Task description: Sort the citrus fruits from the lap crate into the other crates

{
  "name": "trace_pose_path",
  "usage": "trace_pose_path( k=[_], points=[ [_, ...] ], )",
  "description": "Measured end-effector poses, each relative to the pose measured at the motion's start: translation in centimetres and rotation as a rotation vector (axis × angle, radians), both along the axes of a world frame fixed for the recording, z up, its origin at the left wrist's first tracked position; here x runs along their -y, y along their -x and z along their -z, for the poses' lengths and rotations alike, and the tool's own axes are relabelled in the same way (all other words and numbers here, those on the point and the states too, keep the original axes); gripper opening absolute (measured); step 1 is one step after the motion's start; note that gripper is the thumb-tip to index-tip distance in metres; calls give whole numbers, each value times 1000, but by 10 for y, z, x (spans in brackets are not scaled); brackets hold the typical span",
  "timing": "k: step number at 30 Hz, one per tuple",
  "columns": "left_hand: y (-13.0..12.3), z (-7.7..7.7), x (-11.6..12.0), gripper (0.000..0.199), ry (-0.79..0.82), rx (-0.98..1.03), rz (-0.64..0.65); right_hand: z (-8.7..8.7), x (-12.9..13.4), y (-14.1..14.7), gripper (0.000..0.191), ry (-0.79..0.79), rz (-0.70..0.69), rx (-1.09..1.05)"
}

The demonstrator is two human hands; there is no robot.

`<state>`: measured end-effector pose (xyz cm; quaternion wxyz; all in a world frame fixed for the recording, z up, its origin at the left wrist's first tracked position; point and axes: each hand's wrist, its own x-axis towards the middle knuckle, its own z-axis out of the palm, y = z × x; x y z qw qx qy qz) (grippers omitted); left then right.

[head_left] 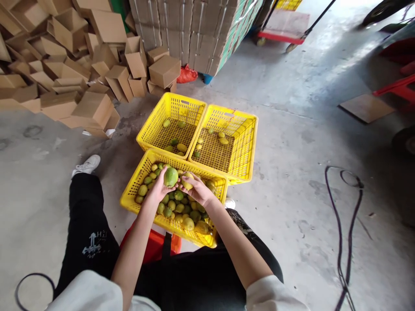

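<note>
My left hand [159, 187] is closed around a green lemon [170, 177], raised above the near yellow crate [132, 201]. Beside it, my right hand [200, 190] grips a yellow lemon [187, 180]. The two hands are close together, and the fingertips partly hide behind the fruit. Below them the near crate holds many green and yellow lemons [178, 208]. Behind it stand the far left crate [145, 125] and the far right crate [248, 147], each with several lemons scattered on its bottom.
Cardboard boxes [94, 108] are heaped at the upper left, next to a tall stack of flattened cartons [204, 34]. A red hand cart [280, 36] stands at the back. At the right a black cable [339, 242] lies looped on the concrete floor [292, 194]. Under the near crate shows something red [152, 248].
</note>
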<state>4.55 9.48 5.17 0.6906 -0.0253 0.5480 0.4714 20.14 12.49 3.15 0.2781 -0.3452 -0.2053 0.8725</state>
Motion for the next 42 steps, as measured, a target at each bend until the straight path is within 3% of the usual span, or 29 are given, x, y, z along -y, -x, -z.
trace_pose_path(
  k=[6,13,20,31,35,42],
  points=[
    [-1,5,1,40,6,20,-52,-1,-2,0,30,27,82,22],
    [0,6,2,16,-21,-58,-80,-5,-4,0,27,34,118,-63],
    [1,7,3,29,46,-77,-43,0,1,2,45,59,110,58],
    [-1,14,1,23,100,-57,-121,3,-2,2,26,88,129,34],
    [2,11,1,22,52,-100,-122,2,-2,2,31,80,157,-27],
    [-5,6,7,19,-30,-176,-59,3,0,3,45,52,135,45]
  ],
)
